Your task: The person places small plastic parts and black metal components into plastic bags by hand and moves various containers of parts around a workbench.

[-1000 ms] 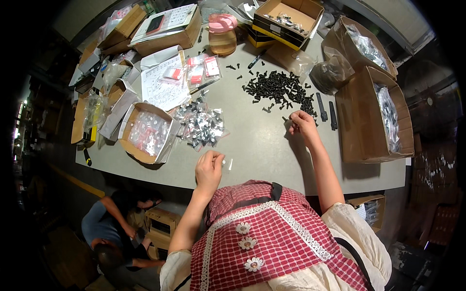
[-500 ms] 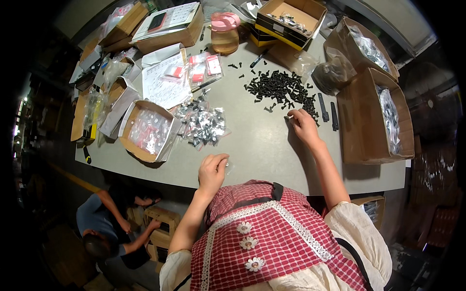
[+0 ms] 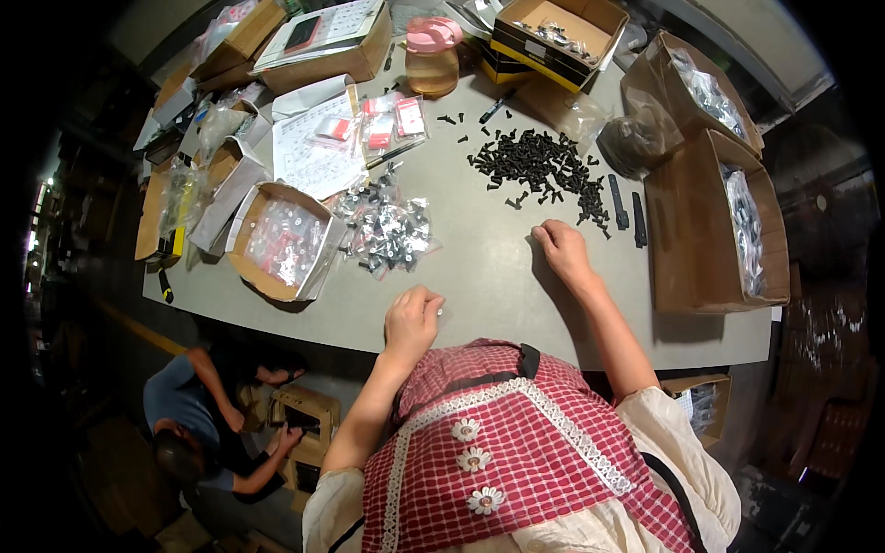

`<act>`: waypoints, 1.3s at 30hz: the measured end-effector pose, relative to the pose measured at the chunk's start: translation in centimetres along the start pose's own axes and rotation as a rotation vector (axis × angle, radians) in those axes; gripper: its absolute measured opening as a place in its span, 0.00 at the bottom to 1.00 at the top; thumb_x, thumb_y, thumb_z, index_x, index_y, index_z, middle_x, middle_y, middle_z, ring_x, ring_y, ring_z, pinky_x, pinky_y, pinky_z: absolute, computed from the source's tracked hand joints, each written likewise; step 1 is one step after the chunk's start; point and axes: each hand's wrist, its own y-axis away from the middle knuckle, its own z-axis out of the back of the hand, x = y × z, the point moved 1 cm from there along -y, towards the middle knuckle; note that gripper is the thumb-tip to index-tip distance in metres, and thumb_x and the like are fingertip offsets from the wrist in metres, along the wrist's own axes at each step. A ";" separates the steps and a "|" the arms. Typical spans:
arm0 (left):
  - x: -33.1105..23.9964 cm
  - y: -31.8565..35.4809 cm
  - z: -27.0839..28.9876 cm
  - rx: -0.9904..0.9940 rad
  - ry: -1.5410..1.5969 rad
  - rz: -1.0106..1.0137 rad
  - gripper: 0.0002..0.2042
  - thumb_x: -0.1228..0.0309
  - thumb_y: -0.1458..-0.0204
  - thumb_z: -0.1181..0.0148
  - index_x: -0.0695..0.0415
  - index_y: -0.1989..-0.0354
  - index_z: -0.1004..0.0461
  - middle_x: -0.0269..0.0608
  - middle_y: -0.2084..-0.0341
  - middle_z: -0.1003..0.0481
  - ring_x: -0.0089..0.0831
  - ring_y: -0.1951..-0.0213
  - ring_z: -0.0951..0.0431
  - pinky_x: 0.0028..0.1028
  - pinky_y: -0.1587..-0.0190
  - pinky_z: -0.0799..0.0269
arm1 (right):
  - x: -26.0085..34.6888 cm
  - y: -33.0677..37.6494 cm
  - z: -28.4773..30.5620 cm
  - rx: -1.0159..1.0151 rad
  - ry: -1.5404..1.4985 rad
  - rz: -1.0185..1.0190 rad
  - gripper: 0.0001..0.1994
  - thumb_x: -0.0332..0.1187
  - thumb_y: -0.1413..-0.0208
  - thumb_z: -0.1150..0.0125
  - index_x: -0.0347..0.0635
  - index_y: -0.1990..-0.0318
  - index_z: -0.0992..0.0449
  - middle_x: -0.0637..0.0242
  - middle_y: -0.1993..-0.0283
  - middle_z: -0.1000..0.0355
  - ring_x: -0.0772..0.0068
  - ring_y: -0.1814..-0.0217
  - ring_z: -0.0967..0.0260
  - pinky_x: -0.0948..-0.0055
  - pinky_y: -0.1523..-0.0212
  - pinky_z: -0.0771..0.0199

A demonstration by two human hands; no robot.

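Near the table's front edge my left hand (image 3: 412, 320) is closed, pinching a small clear plastic bag (image 3: 443, 314) that pokes out past its fingertips. My right hand (image 3: 561, 249) is closed too, a little above the tabletop just below a pile of black screws (image 3: 535, 164). Whatever is between its fingers is hidden. To the left lies a heap of filled small bags (image 3: 392, 226), beside an open carton of clear bags (image 3: 284, 241).
Two black flat strips (image 3: 619, 203) lie right of the screws, beside a tall carton (image 3: 696, 221). A pink-lidded jar (image 3: 431, 57), paper sheets (image 3: 313, 147) and an open box (image 3: 553, 41) stand farther back. Another person (image 3: 198, 415) crouches at lower left.
My right hand has drawn back from the screw pile, leftward and toward me. My left hand has shifted slightly right, with the small bag in it.
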 end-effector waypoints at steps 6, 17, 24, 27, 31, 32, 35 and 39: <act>-0.3 -0.1 0.2 0.043 -0.039 0.096 0.11 0.68 0.44 0.36 0.60 0.74 0.28 0.45 0.77 0.24 0.45 0.71 0.23 0.40 0.68 0.30 | -0.8 0.2 0.5 0.011 -0.244 -0.218 0.12 0.38 0.38 0.39 0.36 0.62 0.21 0.55 0.74 0.25 0.60 0.73 0.30 0.65 0.66 0.29; -1.1 -1.1 -0.4 -0.044 0.118 -0.013 0.06 0.76 0.45 0.40 0.58 0.61 0.19 0.44 0.71 0.22 0.43 0.67 0.23 0.37 0.62 0.28 | 1.7 -0.6 -1.4 0.069 0.465 0.162 0.08 0.31 0.43 0.41 0.35 0.61 0.27 0.52 0.62 0.24 0.50 0.61 0.24 0.54 0.61 0.23; -1.2 -0.7 0.4 -0.039 0.076 -0.033 0.03 0.76 0.47 0.38 0.58 0.66 0.19 0.44 0.72 0.23 0.46 0.67 0.24 0.40 0.63 0.28 | 2.1 0.5 -0.4 0.143 -0.184 -0.030 0.05 0.28 0.45 0.39 0.34 0.66 0.25 0.59 0.72 0.26 0.67 0.71 0.28 0.67 0.72 0.27; -1.5 -0.8 0.1 -0.017 0.042 -0.005 0.03 0.73 0.47 0.36 0.58 0.69 0.21 0.46 0.74 0.24 0.47 0.68 0.24 0.41 0.64 0.29 | 1.4 1.4 -0.3 0.265 -0.607 -0.364 0.05 0.29 0.45 0.35 0.37 0.66 0.22 0.70 0.76 0.28 0.80 0.74 0.32 0.78 0.77 0.34; -1.9 -1.0 -0.2 0.045 0.025 0.092 0.07 0.69 0.47 0.34 0.59 0.71 0.23 0.47 0.75 0.24 0.47 0.69 0.24 0.41 0.65 0.29 | 3.1 2.9 0.7 0.370 -0.853 -0.540 0.05 0.27 0.46 0.34 0.38 0.64 0.22 0.72 0.72 0.28 0.82 0.76 0.34 0.81 0.79 0.36; -2.0 -1.1 -0.2 0.060 0.020 0.111 0.07 0.69 0.48 0.34 0.59 0.71 0.23 0.47 0.75 0.24 0.47 0.69 0.24 0.41 0.65 0.29 | 3.4 3.1 0.5 0.387 -0.878 -0.543 0.05 0.27 0.45 0.35 0.38 0.63 0.22 0.72 0.71 0.28 0.82 0.75 0.34 0.81 0.78 0.35; -2.4 -1.7 -0.5 0.034 0.164 0.088 0.07 0.69 0.48 0.33 0.59 0.71 0.22 0.46 0.74 0.23 0.47 0.68 0.23 0.41 0.65 0.29 | 4.9 3.6 0.2 0.370 -0.943 -0.558 0.04 0.27 0.45 0.35 0.38 0.63 0.22 0.72 0.71 0.28 0.82 0.75 0.34 0.81 0.78 0.35; -2.2 -1.7 -0.5 -0.022 0.162 -0.068 0.06 0.71 0.50 0.32 0.59 0.71 0.22 0.44 0.74 0.23 0.43 0.69 0.24 0.38 0.66 0.29 | 5.7 3.6 -0.5 0.398 -1.014 -0.569 0.04 0.27 0.46 0.36 0.38 0.64 0.22 0.71 0.71 0.28 0.83 0.78 0.37 0.81 0.78 0.37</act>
